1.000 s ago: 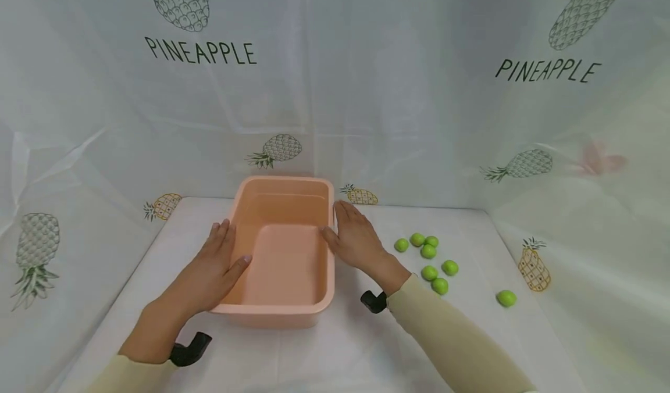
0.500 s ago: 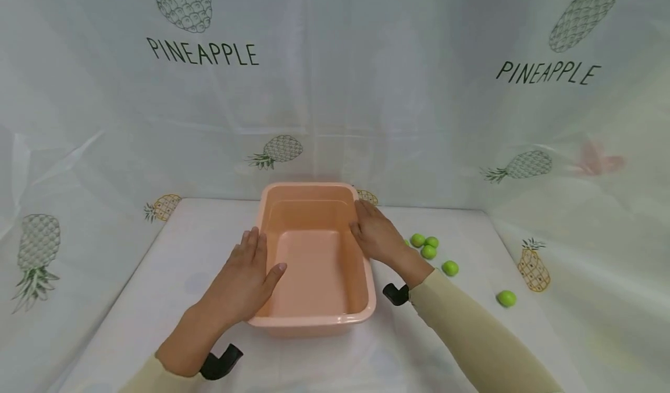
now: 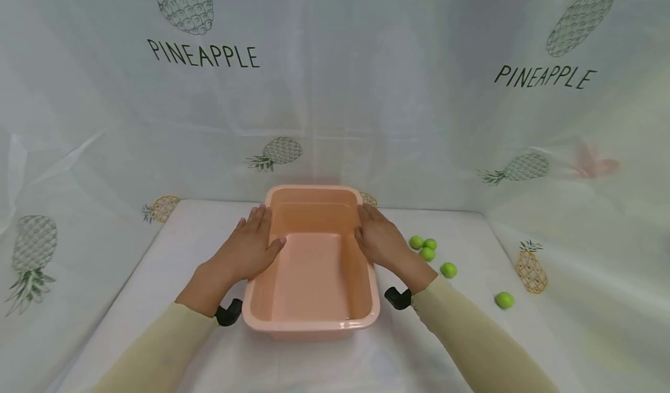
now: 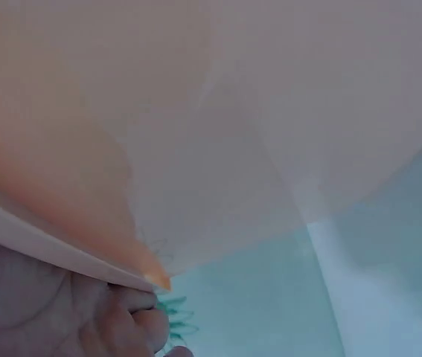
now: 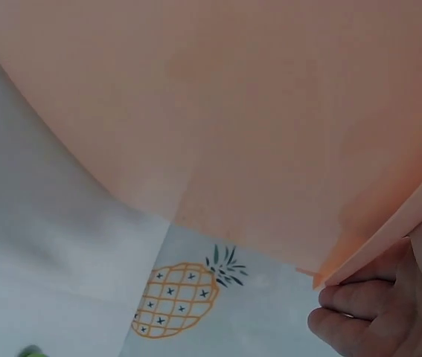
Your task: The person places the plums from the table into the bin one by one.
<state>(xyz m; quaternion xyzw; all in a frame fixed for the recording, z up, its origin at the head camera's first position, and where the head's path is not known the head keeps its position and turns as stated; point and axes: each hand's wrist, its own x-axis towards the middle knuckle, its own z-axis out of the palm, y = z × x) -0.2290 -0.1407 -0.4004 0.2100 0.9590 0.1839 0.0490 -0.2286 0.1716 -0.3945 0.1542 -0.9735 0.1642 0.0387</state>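
Observation:
A peach-coloured plastic basin stands on the white-covered table, its inside bare. My left hand rests along the basin's left rim with fingers straight and the thumb reaching over the inside. On the opposite rim lies my right hand, fingers pointing away from me and thumb bent inward over the edge. Both wrist views show the basin's outer wall close up, with the palm and fingers against the rim from outside. Small green limes lie to the right of my right hand.
One lime lies apart, farther right. A pineapple-printed sheet hangs behind the table and at both sides, close beyond the basin's far rim. Black wrist cameras jut inward below my wrists.
The basin and both hands have shifted right over the table, mostly in the first half second. My left hand has since slid forward along the rim. Some limes are now hidden behind my right hand and arm.

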